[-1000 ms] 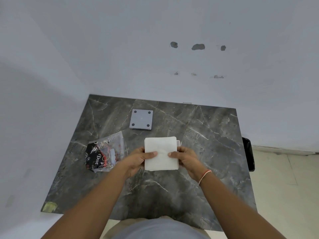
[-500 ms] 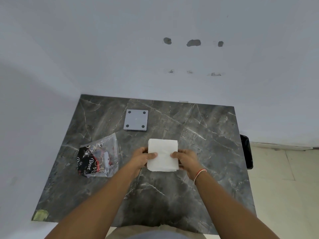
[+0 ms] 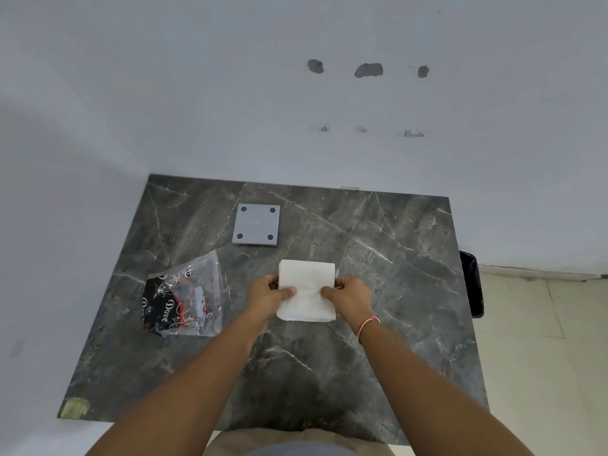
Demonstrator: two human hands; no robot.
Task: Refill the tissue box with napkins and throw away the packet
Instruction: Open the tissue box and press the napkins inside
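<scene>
A white stack of napkins (image 3: 307,281) sits over the middle of the dark marble table (image 3: 378,278). My left hand (image 3: 268,296) grips its left edge and my right hand (image 3: 350,297) grips its right edge, thumbs on top. The tissue box body is hidden under the napkins and my hands. A grey square panel with four dark round feet (image 3: 256,224), apparently the box's bottom cover, lies flat behind the napkins. The clear and black plastic napkin packet (image 3: 182,299) lies flat at the left, looking empty.
A black bin (image 3: 473,284) stands on the floor past the table's right edge. White walls close the table at the back and left. A small yellowish tape patch (image 3: 75,407) marks the table's near left corner.
The napkin stack stays between both hands with hardly any motion. The view has shifted slightly as my head moved.
</scene>
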